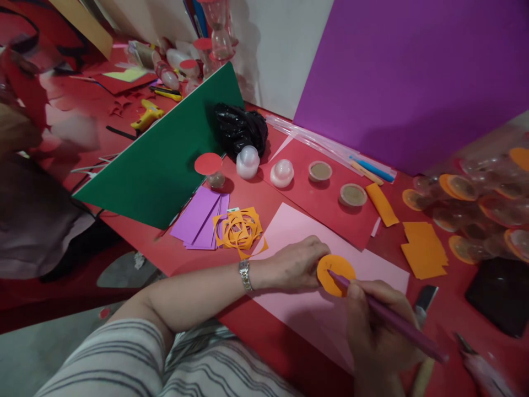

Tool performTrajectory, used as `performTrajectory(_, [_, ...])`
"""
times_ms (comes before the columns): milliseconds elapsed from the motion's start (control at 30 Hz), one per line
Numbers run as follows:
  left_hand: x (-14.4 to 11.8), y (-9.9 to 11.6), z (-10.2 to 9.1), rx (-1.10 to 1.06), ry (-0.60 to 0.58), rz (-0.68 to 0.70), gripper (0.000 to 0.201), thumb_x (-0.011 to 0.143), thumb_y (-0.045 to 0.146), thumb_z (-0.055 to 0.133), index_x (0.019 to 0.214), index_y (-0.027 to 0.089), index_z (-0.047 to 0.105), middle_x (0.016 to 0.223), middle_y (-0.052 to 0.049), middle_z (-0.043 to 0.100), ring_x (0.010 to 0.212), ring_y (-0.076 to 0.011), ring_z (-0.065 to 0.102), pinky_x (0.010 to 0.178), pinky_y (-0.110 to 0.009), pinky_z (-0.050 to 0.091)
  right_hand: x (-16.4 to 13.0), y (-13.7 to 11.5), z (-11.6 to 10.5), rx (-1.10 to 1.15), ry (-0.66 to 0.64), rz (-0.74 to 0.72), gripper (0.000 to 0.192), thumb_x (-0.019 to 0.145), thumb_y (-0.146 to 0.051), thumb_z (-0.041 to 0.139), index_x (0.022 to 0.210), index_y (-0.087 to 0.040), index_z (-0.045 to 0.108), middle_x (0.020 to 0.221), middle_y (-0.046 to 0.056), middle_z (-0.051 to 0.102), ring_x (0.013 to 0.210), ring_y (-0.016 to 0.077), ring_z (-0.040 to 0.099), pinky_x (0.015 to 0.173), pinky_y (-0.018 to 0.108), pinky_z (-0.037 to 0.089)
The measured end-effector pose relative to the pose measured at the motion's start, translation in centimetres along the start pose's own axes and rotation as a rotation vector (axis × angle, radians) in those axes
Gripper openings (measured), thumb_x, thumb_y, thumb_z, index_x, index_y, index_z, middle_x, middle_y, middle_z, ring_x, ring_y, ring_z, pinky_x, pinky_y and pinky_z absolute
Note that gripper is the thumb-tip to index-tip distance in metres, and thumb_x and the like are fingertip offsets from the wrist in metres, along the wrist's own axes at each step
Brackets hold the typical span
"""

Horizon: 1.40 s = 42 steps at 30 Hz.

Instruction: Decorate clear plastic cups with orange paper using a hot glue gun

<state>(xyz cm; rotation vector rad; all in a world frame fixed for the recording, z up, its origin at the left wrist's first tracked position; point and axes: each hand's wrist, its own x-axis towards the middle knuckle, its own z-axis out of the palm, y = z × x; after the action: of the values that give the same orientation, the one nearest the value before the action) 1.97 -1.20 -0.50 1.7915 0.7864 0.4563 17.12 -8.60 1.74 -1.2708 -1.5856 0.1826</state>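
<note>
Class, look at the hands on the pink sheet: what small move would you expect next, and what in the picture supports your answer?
Probably the right hand draws the purple pencil on around the orange disc. Its tip sits at the disc's edge, the left hand pins the disc flat on the pink sheet, and no traced outline shows yet.

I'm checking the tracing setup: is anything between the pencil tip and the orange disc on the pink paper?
Nothing visible is. The right hand holds the purple pencil with its tip right at the orange disc, which the left hand pins to the pink paper.
</note>
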Motion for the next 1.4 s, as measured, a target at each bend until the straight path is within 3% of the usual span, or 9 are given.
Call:
performTrajectory(133, [0.03, -0.13, 0.06, 0.018, 0.01, 0.025, 0.027, 0.081, 0.022, 0.078, 0.094, 0.018, 0.055, 0.098, -0.005, 0.056, 0.09, -0.0184, 0.055, 0.073, -0.027, 0.047, -0.02, 0.19, -0.16, -0.003, 0.02, 0.048, 0.006, 0.089, -0.015, 0.065, 0.088, -0.02, 0.062, 0.065, -0.003, 0.063, 0.05, 0.0092, 0.059, 0.046, 0.018, 0.043])
performTrajectory(433, [0.09, 0.07, -0.18, 0.041, -0.01, 0.026, 0.032, 0.08, 0.023, 0.08, 0.098, 0.018, 0.054, 0.103, -0.007, 0.058, 0.094, -0.0199, 0.058, 0.076, -0.029, 0.05, -0.12, -0.21, -0.03, 0.051, -0.021, 0.005, 0.012, 0.086, -0.009, 0.064, 0.084, -0.02, 0.061, 0.064, -0.005, 0.059, 0.049, 0.008, 0.053, 0.044, 0.019, 0.041])
performTrajectory(667, [0.31, 0.06, -0.63, 0.084, -0.005, 0.031, 0.035, 0.078, 0.034, 0.082, 0.094, 0.019, 0.054, 0.097, -0.006, 0.059, 0.092, -0.0205, 0.058, 0.074, -0.03, 0.048, -0.2, 0.6, -0.25, 0.15, 0.186, 0.056, 0.011, 0.084, -0.008, 0.066, 0.083, -0.018, 0.063, 0.064, -0.004, 0.059, 0.051, 0.0098, 0.053, 0.048, 0.024, 0.041])
performTrajectory(867, [0.26, -0.23, -0.7, 0.063, 0.008, 0.07, 0.036, 0.079, 0.032, 0.082, 0.098, 0.018, 0.056, 0.098, -0.006, 0.059, 0.093, -0.0196, 0.057, 0.077, -0.03, 0.049, 0.19, 0.65, -0.48, 0.059, 0.176, 0.041, 0.01, 0.083, -0.012, 0.067, 0.091, -0.018, 0.064, 0.064, -0.006, 0.057, 0.05, 0.0083, 0.054, 0.047, 0.022, 0.04])
performTrajectory(1033, [0.44, -0.32, -0.63, 0.044, 0.004, 0.085, 0.034, 0.08, 0.036, 0.081, 0.096, 0.018, 0.057, 0.096, -0.005, 0.06, 0.094, -0.0199, 0.057, 0.077, -0.03, 0.048, -0.01, 0.72, -0.45, 0.042, 0.12, 0.061, 0.008, 0.083, -0.013, 0.068, 0.086, -0.018, 0.063, 0.068, -0.004, 0.061, 0.05, 0.0074, 0.054, 0.042, 0.019, 0.034])
performTrajectory(1233, [0.57, -0.25, -0.72, 0.061, -0.018, 0.077, 0.032, 0.08, 0.035, 0.079, 0.095, 0.018, 0.056, 0.095, -0.006, 0.061, 0.096, -0.0212, 0.057, 0.076, -0.03, 0.048, -0.12, 0.66, -0.38, 0.038, 0.093, 0.07, 0.009, 0.083, -0.012, 0.068, 0.085, -0.018, 0.062, 0.067, -0.003, 0.061, 0.052, 0.0088, 0.057, 0.042, 0.019, 0.036])
performTrajectory(1400, [0.44, -0.27, -0.68, 0.058, -0.03, 0.069, 0.028, 0.081, 0.029, 0.076, 0.096, 0.019, 0.055, 0.097, -0.006, 0.061, 0.097, -0.0213, 0.057, 0.076, -0.03, 0.049, -0.1, 0.59, -0.29, -0.012, 0.076, 0.048, 0.01, 0.082, -0.012, 0.069, 0.086, -0.018, 0.062, 0.071, -0.001, 0.064, 0.059, 0.0109, 0.062, 0.05, 0.021, 0.045])
